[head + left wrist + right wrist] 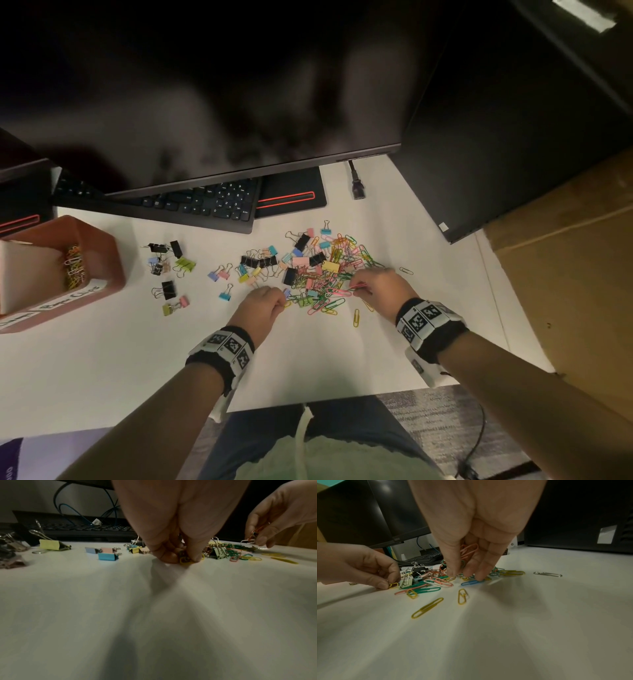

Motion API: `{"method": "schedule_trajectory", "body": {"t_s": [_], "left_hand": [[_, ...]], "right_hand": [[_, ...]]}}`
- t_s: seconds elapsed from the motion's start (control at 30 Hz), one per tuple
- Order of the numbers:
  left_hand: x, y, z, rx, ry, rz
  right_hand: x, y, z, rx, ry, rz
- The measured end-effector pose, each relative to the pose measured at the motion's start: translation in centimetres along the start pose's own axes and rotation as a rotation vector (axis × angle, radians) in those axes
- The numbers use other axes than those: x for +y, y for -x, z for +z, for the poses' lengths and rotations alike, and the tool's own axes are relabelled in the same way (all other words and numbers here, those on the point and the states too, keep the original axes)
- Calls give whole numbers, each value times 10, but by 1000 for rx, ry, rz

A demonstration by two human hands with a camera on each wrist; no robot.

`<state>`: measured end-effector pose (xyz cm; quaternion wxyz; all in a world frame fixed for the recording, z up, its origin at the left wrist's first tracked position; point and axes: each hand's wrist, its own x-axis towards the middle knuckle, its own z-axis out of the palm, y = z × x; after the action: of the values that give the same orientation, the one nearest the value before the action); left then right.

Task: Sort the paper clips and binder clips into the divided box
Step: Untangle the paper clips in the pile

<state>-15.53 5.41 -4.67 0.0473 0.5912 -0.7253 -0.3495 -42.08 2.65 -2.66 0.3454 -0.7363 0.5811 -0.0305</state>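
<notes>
A mixed heap of coloured paper clips and binder clips [322,270] lies on the white desk. My left hand [274,301] sits at the heap's near left edge, and its fingertips pinch a yellow paper clip [185,560] against the desk. My right hand [359,286] is at the heap's near right edge. It holds several orange paper clips [469,550] in the curled fingers while the fingertips touch more clips. The brown divided box [102,253] stands at the far left, with paper clips in one compartment [74,265].
Loose binder clips [171,270] lie scattered between box and heap. Single yellow paper clips [356,317] lie near my right wrist, and a silver one [406,271] lies to the right. A keyboard [191,204] and monitor [205,102] stand behind; a black computer case [496,154] is at the right.
</notes>
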Motion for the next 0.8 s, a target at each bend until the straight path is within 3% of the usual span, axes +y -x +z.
{"method": "schedule_trajectory", "body": {"t_s": [0.23,0.4,0.5,0.63,0.8], "left_hand": [[4,2,-2,32,12,63],[40,-10,-2,23,108,131],[56,-17,12,-51,105,89],[58,-23,27,-60,-15,10],[52,-29,26,-49,-61,8]], "right_hand": [[10,2,-3,-19,-11,33],[16,4,-5,-24,14,41],[16,3,-2,-34,17,24],[12,1,3,-41,17,2],[8,-3,7,-57,84,5]]}}
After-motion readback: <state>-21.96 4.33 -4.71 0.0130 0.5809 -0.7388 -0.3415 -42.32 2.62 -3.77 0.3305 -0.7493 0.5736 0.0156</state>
